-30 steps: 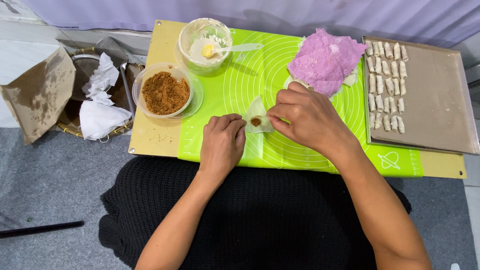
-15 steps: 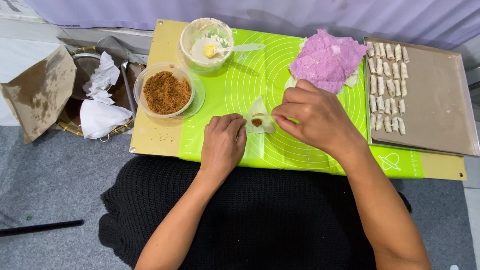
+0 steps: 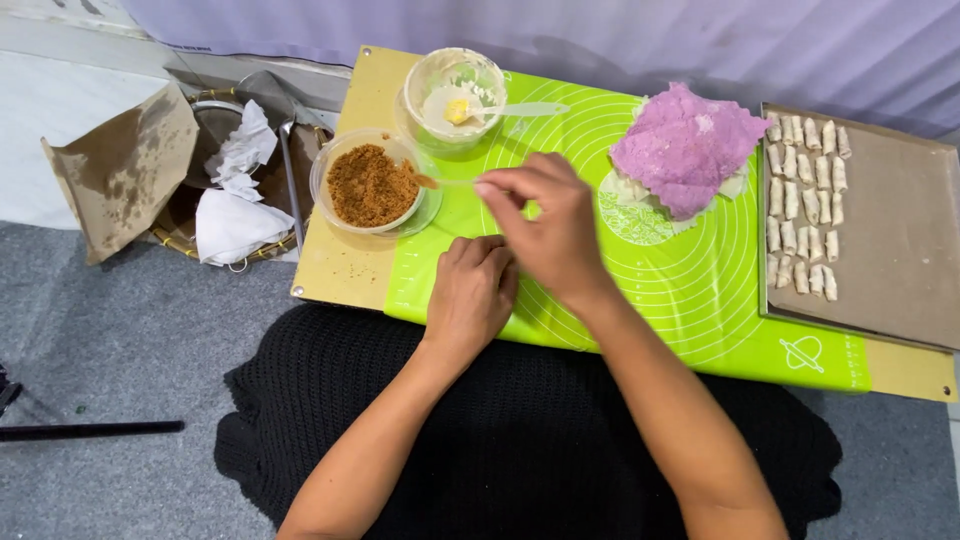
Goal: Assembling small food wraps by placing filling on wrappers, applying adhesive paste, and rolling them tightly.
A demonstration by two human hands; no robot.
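My right hand (image 3: pixel 545 225) pinches a thin clear spoon (image 3: pixel 440 182) whose tip carries brown filling at the rim of the clear bowl of brown crumbly filling (image 3: pixel 370 185). My left hand (image 3: pixel 472 290) rests curled on the green silicone mat (image 3: pixel 690 290) near its front edge. It covers the small wrapper seen before, which is hidden now. Whether the fingers hold the wrapper I cannot tell.
A second clear bowl (image 3: pixel 452 95) with white paste and a spoon stands at the back. A pink cloth (image 3: pixel 685 145) covers a stack of wrappers. A brown tray (image 3: pixel 900 250) at right holds several small rolls (image 3: pixel 800 215). A basket with paper (image 3: pixel 225 190) sits left of the board.
My right hand has left the wrapper and moved left to the spoon at the brown filling bowl. My left hand stays on the mat, now covering the wrapper.
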